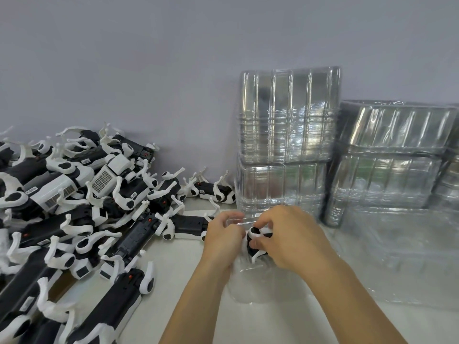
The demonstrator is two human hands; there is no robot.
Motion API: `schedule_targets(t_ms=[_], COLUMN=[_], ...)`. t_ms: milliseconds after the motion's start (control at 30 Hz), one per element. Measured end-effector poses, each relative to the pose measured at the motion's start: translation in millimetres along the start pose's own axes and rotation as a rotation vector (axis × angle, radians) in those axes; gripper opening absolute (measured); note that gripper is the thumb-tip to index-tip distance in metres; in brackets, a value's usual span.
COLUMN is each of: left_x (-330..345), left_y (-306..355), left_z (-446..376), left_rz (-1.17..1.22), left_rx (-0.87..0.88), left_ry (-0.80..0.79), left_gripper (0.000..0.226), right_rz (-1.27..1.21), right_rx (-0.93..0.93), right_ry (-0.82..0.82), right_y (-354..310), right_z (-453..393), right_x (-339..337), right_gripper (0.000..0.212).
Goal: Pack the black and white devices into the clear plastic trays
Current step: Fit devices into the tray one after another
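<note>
A black and white device (255, 240) stands on end in a clear plastic tray (248, 284) in the middle of the white table. My right hand (290, 237) grips the device's top, fingers curled round it. My left hand (223, 235) pinches the tray's upper rim just left of the device. Most of the device is hidden behind my hands and the tray's glare. A big pile of the same devices (82, 207) covers the table's left side.
Stacks of clear trays (288, 135) stand on edge against the grey wall behind my hands. More tray stacks (392, 175) lean at the right, with a flat stack (402, 256) lying in front of them. One device (216, 192) lies by the wall.
</note>
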State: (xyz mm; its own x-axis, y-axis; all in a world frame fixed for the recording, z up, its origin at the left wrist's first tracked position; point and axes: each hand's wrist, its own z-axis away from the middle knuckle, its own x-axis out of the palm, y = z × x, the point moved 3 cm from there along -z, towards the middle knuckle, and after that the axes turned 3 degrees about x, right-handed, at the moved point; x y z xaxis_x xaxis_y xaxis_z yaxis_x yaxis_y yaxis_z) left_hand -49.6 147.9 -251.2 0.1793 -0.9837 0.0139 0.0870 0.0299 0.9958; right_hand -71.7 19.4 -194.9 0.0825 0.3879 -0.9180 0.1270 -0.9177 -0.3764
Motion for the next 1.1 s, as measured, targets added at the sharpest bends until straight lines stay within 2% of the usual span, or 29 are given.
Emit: schedule_targets(t_ms=[200,300,367,433,467,533,600,800,1000,1100], left_x=[-0.1,-0.1,-0.2,-0.2,-0.3,0.0,0.3,0.1,0.8,0.3], left_y=[0.6,2.6,3.2,3.4,3.6,4.8,6.9,8.2,10.8,9.5], left_z=[1.5,1.5,1.6,2.4,2.6,3.0,3.0,2.9,1.4,0.9], left_rz=[-0.021,-0.033,-0.029,-0.028,-0.035,-0.049,-0.057,-0.229,-0.295,-0.319], left_rx=[0.003,-0.001,-0.006,-0.007,-0.003,0.011,0.023,0.081,0.105,0.122], left_ry=[0.012,0.020,0.022,0.030,0.038,0.051,0.038,-0.095,-0.066,-0.068], left_gripper=[0.045,0.044,0.043,0.041,0.038,0.027,0.013,0.039,0.035,0.035], right_rz=[0.036,-0.021,-0.085,-0.133,-0.141,-0.138,-0.152,-0.182,-0.188,-0.213], right_rx=[-0.058,-0.081,-0.085,-0.028,0.000,0.056,0.093,0.124,0.158,0.101], right_ry=[-0.080,-0.175,-0.195,-0.116,-0.057,0.028,0.039,0.058,0.089,0.069], right_y=[3.9,10.2,17.1,31.3,39.9,55.8,64.5,66.5,66.1,62.9], right_z=[-0.4,-3.1,-5.4,-9.0,-10.5,-13.4,-15.5,-18.1,-19.5,-18.8], right_x=[-3.9,-5.2,-8.1,-15.1,-19.0,-24.6,-25.7,-20.4,-16.1,-13.9], right_gripper=[0.027,0.017,0.023,0.033,0.031,0.020,0.009,0.021,0.027,0.022])
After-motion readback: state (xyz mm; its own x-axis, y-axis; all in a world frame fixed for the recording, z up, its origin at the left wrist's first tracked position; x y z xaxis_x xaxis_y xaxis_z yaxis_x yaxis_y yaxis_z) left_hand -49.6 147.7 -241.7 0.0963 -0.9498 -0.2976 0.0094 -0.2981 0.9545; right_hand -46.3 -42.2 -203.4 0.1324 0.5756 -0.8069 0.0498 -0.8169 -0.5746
